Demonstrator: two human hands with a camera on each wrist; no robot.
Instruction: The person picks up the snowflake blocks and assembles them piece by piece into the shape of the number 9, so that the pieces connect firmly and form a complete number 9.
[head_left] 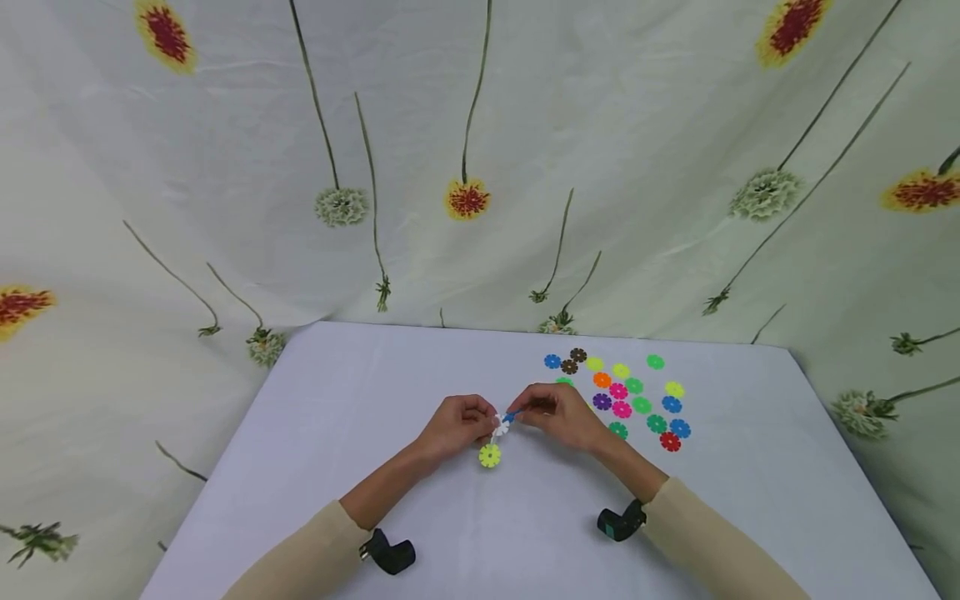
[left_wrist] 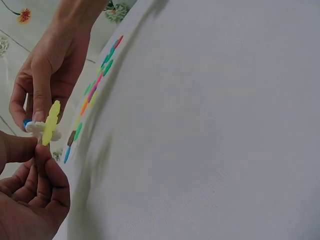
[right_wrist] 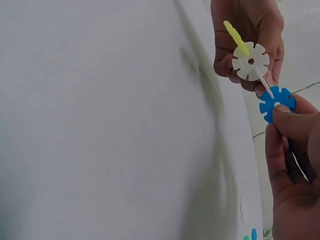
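Thumb and fingertips of my left hand pinch a white notched plastic disc. A yellow disc is slotted into its edge and hangs toward me. Another white piece, seen edge-on in the right wrist view, runs from that disc to a blue notched disc. My right hand pinches the blue disc between thumb and fingers, the thumb lying over its face. Both hands meet close together above the white table, and the joined pieces are up between them.
On the white table, loose notched discs in several colours lie spread behind and right of my right hand, among them a red disc and an orange disc. A flower-printed cloth hangs behind the table's far edge.
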